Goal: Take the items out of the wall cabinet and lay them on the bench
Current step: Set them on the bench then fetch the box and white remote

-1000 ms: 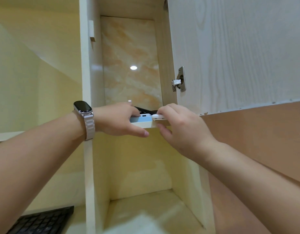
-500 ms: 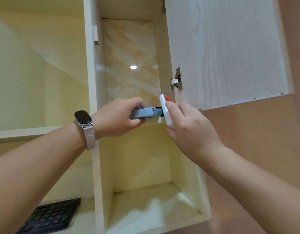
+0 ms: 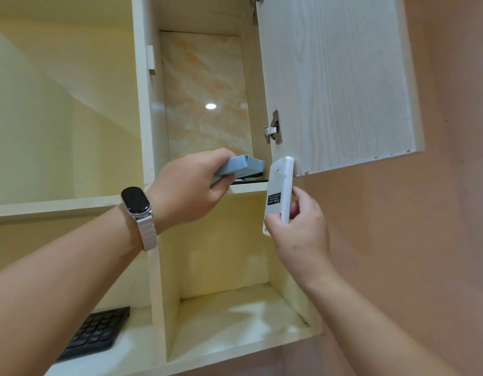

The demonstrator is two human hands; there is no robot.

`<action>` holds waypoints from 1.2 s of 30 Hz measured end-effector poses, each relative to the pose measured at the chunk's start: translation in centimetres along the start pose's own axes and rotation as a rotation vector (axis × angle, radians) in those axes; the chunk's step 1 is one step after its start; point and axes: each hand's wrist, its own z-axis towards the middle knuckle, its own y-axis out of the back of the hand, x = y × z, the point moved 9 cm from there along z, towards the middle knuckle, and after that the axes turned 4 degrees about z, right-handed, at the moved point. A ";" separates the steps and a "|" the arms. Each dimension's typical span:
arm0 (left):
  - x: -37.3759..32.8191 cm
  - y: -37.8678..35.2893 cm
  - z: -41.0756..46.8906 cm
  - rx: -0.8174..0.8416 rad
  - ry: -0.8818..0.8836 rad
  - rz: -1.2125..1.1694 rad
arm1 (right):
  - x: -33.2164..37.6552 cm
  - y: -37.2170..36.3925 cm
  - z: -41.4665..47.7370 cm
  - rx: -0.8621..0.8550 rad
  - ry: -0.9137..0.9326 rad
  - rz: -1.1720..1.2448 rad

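Note:
The wall cabinet's upper compartment (image 3: pixel 205 85) stands open, its door (image 3: pixel 335 77) swung to the right. My left hand (image 3: pixel 188 188), with a watch on the wrist, grips a light blue box (image 3: pixel 241 166) tilted at the shelf's front edge. My right hand (image 3: pixel 300 232) holds a flat white device (image 3: pixel 279 191) with a dark label upright, just outside the cabinet below the door's corner. A thin black item (image 3: pixel 251 180) still lies on the shelf behind the box, mostly hidden.
Below the shelf is an open cubby (image 3: pixel 229 316) with nothing visible in it. A black keyboard (image 3: pixel 96 332) lies in the lower left compartment. A metal hinge (image 3: pixel 274 127) sits on the door's inner edge. Peach wall (image 3: pixel 438 240) fills the right.
Both hands have drawn back from the shelf. The white device came out and now stands upright in my right hand; the blue box is lifted and tilted in my left.

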 end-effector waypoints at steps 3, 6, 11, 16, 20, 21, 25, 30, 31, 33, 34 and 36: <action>-1.5 1.7 -1.4 -0.079 -0.032 0.023 | -1.9 -0.7 -1.4 0.052 -0.212 0.281; -3.2 3.2 -3.6 -0.159 -0.034 0.027 | -3.1 -1.1 -3.0 0.061 -0.346 0.410; -3.7 2.3 -7.1 -0.150 0.040 -0.037 | -4.5 -1.4 -5.4 0.111 -0.432 0.496; -2.9 -0.5 -10.4 -0.090 0.251 -0.260 | -5.5 -0.5 -8.0 0.168 -0.452 0.491; -2.8 -2.6 -13.4 -0.056 0.410 -0.406 | -6.2 0.4 -10.7 0.211 -0.500 0.475; -2.8 -3.4 -14.2 -0.035 0.441 -0.454 | -6.3 0.5 -11.4 0.219 -0.509 0.460; -2.6 -6.7 -16.8 0.057 0.530 -0.612 | -6.5 1.1 -14.1 0.222 -0.503 0.353; -1.8 -9.7 -20.7 0.091 0.645 -0.972 | -6.5 1.1 -17.2 0.149 -0.532 0.250; -1.5 -10.3 -21.9 0.097 0.681 -1.047 | -6.5 0.8 -18.0 0.126 -0.544 0.225; -1.1 -11.4 -24.3 0.115 0.745 -1.171 | -6.5 0.2 -20.2 0.063 -0.580 0.204; -1.0 -11.8 -25.4 0.129 0.768 -1.221 | -6.5 0.0 -21.4 0.026 -0.602 0.200; -0.9 -12.7 -27.3 0.163 0.788 -1.309 | -6.5 0.0 -23.9 -0.051 -0.633 0.163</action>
